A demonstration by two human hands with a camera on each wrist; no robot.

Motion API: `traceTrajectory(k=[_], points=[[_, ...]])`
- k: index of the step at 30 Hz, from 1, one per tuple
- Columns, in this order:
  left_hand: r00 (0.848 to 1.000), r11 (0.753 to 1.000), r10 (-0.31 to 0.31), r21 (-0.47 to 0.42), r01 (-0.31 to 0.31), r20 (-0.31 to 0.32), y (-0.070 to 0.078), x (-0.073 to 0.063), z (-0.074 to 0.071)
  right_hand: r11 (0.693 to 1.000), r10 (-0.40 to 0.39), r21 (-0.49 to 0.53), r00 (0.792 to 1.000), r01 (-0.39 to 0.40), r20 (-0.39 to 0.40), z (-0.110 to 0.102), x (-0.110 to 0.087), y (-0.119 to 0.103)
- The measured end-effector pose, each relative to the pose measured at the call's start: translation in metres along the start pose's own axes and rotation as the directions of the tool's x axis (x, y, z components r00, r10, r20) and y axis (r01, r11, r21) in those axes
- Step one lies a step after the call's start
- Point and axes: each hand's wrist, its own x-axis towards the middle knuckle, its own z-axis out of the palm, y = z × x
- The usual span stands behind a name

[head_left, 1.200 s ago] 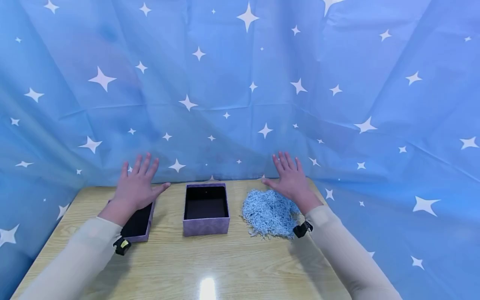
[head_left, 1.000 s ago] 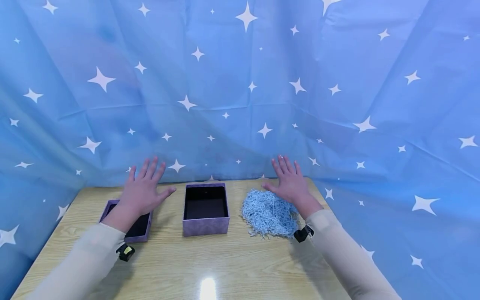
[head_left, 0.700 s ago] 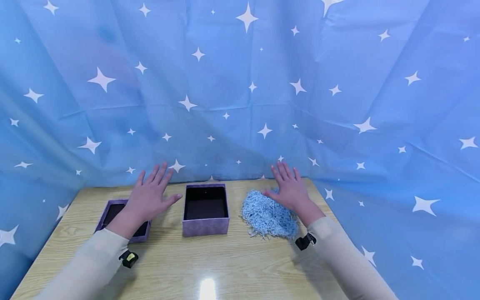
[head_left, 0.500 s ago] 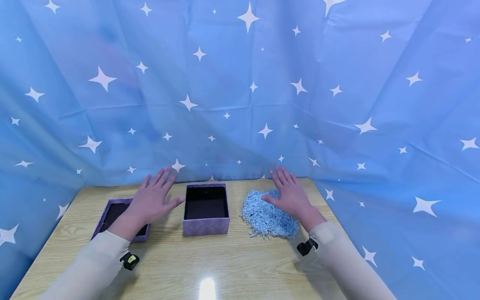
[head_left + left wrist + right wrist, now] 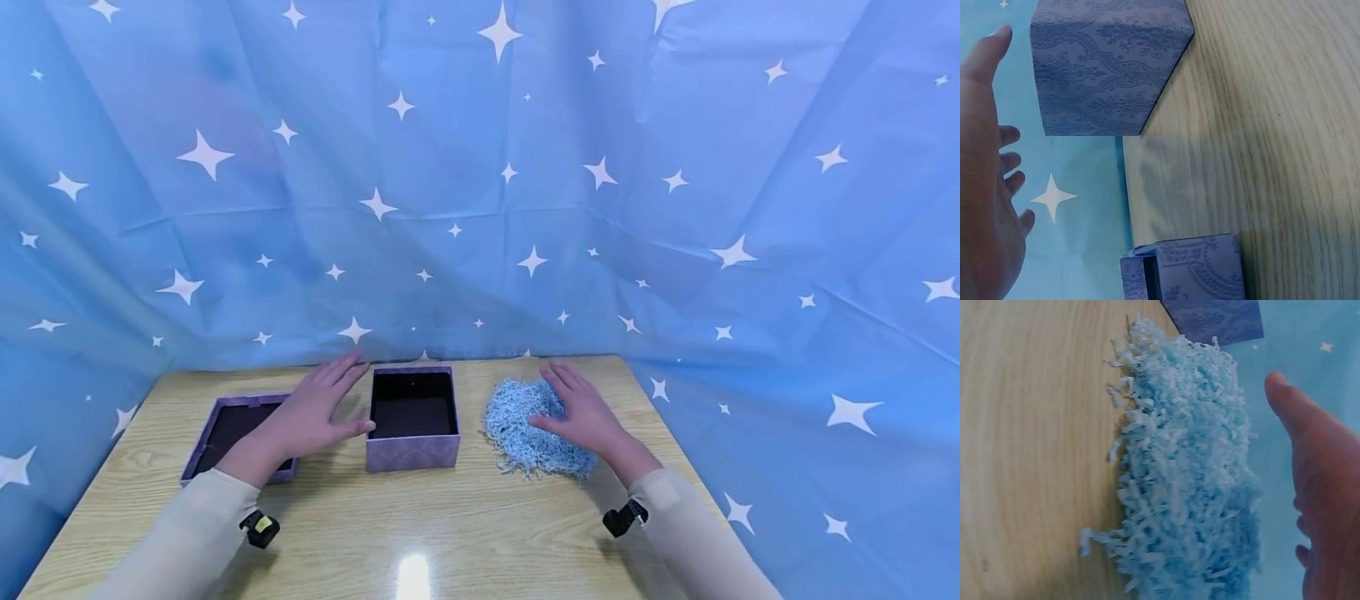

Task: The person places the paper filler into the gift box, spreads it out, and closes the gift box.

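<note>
A purple patterned box [image 5: 412,452] with a dark inside stands upright in the middle of the table. My left hand [image 5: 311,417] is just left of it, fingers extended and thumb tip overlapping the box's front left corner in the head view; it holds nothing. In the left wrist view the box's patterned wall [image 5: 1110,69] shows beyond the thumb. A heap of light blue shredded paper [image 5: 525,433] lies on the right. Over its right side hovers my right hand [image 5: 588,417], fingers loosely extended and holding nothing. The right wrist view shows the shredded paper [image 5: 1185,469] beside the thumb.
A shallow purple box lid [image 5: 225,425], dark side up, lies at the left, partly hidden by my left forearm. The wooden table [image 5: 480,533] ends at the back against a blue curtain [image 5: 450,167] with white stars.
My left hand has moved right and down toward the box, uncovering more of the lid. My right hand has come down over the shredded paper. Box, lid and paper stay put.
</note>
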Motion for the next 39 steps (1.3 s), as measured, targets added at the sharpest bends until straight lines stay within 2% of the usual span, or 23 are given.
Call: traceTrajectory(k=[6, 16, 26, 30, 34, 39], points=[[0.999, 0.997, 0.004, -0.071, -0.001, 0.041, -0.002, 0.000, 0.007, 0.995, -0.005, 0.096, 1.000, 0.003, 0.016, 0.008, -0.011, 0.006], [0.998, 0.974, -0.006, -0.226, 0.020, 0.063, -0.006, -0.001, 0.014, 0.986, 0.003, 0.168, 0.999, -0.009, 0.037, 0.020, -0.020, 0.018], [0.998, 0.959, -0.002, -0.283, 0.022, 0.070, -0.009, 0.001, 0.020, 0.972, 0.007, 0.233, 0.993, -0.035, 0.120, 0.024, -0.024, 0.028], [0.998, 0.956, -0.003, -0.291, 0.023, 0.066, -0.010, 0.001, 0.021, 0.973, 0.012, 0.225, 0.989, -0.046, 0.150, 0.028, -0.024, 0.031], [0.998, 0.954, -0.006, -0.299, 0.025, 0.067, -0.011, 0.002, 0.021, 0.977, 0.009, 0.210, 0.990, -0.038, 0.138, 0.030, -0.023, 0.035], [0.997, 0.950, -0.009, -0.310, 0.031, 0.072, -0.010, 0.002, 0.020, 0.968, -0.009, 0.249, 0.996, -0.012, 0.083, 0.034, -0.019, 0.040]])
